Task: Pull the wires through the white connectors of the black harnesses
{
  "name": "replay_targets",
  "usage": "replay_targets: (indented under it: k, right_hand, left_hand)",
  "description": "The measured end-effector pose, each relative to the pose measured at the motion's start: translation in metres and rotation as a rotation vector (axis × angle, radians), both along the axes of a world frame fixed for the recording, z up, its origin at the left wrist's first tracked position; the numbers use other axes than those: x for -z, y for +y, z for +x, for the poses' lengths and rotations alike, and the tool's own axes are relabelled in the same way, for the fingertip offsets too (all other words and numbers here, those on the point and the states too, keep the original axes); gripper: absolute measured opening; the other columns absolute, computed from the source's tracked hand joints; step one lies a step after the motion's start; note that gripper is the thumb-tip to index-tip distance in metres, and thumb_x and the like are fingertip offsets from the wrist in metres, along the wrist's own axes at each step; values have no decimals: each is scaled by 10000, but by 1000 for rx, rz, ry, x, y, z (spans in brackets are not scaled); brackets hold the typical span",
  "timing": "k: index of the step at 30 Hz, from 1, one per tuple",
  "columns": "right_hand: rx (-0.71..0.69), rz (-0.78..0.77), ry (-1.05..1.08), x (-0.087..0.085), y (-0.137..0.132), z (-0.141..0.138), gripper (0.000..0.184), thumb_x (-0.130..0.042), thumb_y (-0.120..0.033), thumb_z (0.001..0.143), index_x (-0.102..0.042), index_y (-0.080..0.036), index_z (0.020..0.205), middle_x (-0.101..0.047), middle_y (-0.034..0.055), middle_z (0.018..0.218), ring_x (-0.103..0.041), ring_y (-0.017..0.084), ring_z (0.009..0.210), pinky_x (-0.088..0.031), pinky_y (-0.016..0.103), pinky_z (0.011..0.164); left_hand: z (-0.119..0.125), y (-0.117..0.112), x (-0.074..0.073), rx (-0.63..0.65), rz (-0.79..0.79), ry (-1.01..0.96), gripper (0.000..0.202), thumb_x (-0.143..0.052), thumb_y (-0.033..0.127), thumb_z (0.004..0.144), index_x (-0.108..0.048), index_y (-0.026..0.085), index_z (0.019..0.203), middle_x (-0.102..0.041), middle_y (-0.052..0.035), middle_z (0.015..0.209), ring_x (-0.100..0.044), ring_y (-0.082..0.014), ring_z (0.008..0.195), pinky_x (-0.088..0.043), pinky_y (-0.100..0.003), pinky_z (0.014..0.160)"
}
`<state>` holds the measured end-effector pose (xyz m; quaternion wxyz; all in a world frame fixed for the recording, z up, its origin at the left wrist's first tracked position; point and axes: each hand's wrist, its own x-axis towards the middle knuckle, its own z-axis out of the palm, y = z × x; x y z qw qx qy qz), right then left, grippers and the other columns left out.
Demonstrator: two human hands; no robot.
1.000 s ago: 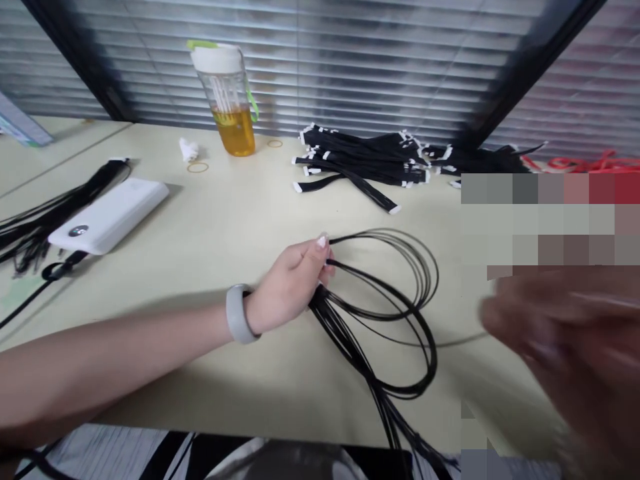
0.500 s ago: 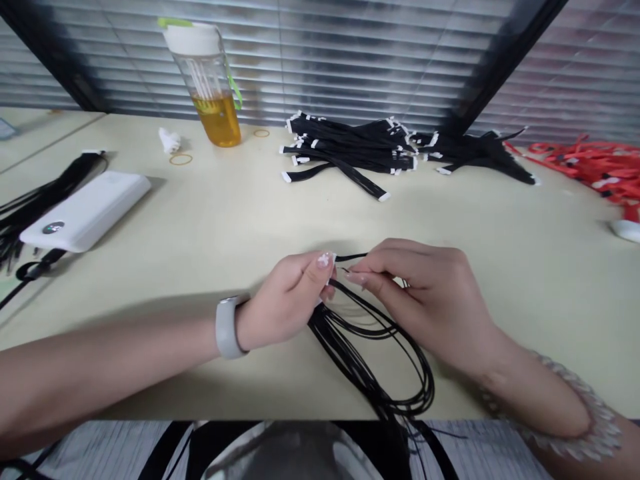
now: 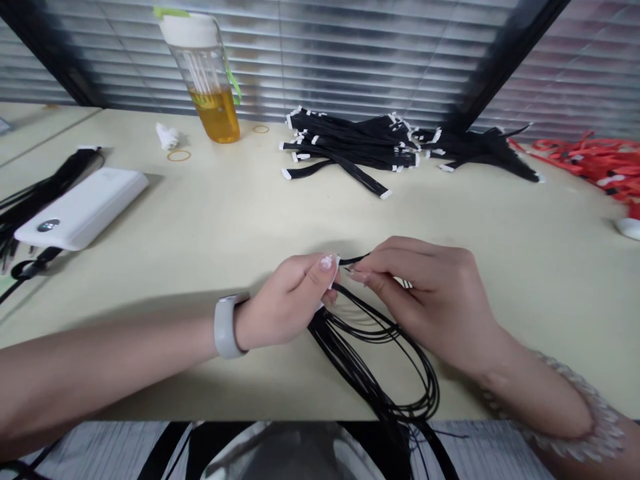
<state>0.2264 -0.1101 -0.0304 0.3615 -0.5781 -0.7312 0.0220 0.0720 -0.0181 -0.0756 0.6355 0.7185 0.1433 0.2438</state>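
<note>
My left hand is closed on a white connector, its thumb on top, the connector's edge showing past the thumb tip. Black wires run from the connector and from below that hand, loop to the right and hang over the table's front edge. Just right of the connector, my right hand pinches a thin black wire between thumb and forefinger. The wire's tip points toward the connector with a small gap; whether it touches is too small to tell. More black wire passes behind the right fingers.
Behind my hands lie bundles of black cables with white ends. Red cables lie far right. On the left are a white power bank, more black wires and a bottle of amber liquid. Blinds rise behind the table.
Both hands stay almost in place, with the wire still pinched beside the connector. The view has shifted very slightly.
</note>
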Motion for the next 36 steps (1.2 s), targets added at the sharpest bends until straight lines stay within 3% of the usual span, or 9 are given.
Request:
replay_targets:
  k: [8,24,36]
  right_hand:
    - [12,-10,-48,2,-1,1,131,-557,-95,835,-645,-159,762,-632,-12,713,-566,56,663,-428,175,594]
    - [-17,133,-649,1,-2,3,205,-447,-108,875,-594,-163,744,-537,21,643,-442,140,572,-301,284,519]
    - [-8,169,-798,0,3,1,211,-430,-111,880,-546,-167,713,-475,10,584,-390,139,553,-249,288,502]
  left_hand:
    - [0,2,-2,7,55,55,450,-244,455,962,-393,157,660,-400,23,608,-401,-65,545,-367,-203,525]
    - [1,3,-7,20,57,131,480,-257,482,949,-378,159,616,-395,30,560,-339,-65,502,-342,-209,499]
    - [1,8,-9,50,156,167,498,-244,447,962,-416,152,600,-409,20,529,-356,-71,493,-337,-209,486]
